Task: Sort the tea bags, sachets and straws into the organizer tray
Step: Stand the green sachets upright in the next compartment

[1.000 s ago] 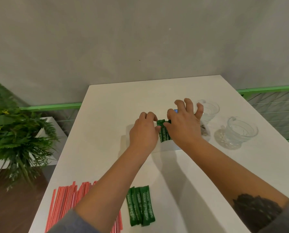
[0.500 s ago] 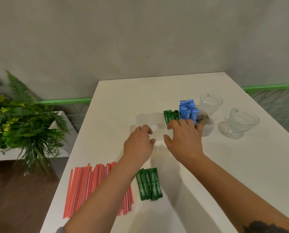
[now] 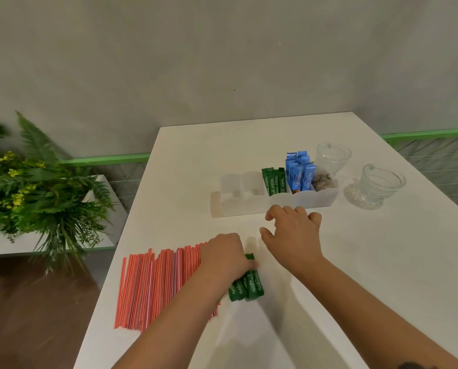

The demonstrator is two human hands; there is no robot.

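Observation:
A white organizer tray [image 3: 251, 206] stands mid-table. Green sachets [image 3: 273, 183], blue sachets [image 3: 299, 173] and brownish tea bags [image 3: 323, 181] fill its right compartments; the left compartments look empty. Near the front lie several loose green sachets [image 3: 249, 287], and my left hand [image 3: 225, 258] rests on their upper ends with fingers curled over them. Red-striped straws [image 3: 156, 286] lie in a row to the left of those sachets. My right hand [image 3: 293, 235] hovers between the tray and the loose sachets, fingers loosely curled, holding nothing.
Two clear glass cups [image 3: 333, 157] [image 3: 377, 187] stand right of the tray. The white table [image 3: 382, 262] has its left edge beside the straws. A green plant [image 3: 30, 193] sits on a low shelf off to the left.
Both hands pulled back from the tray toward me. My left hand came down onto the loose green sachets. The green sachets set in the tray now stand uncovered.

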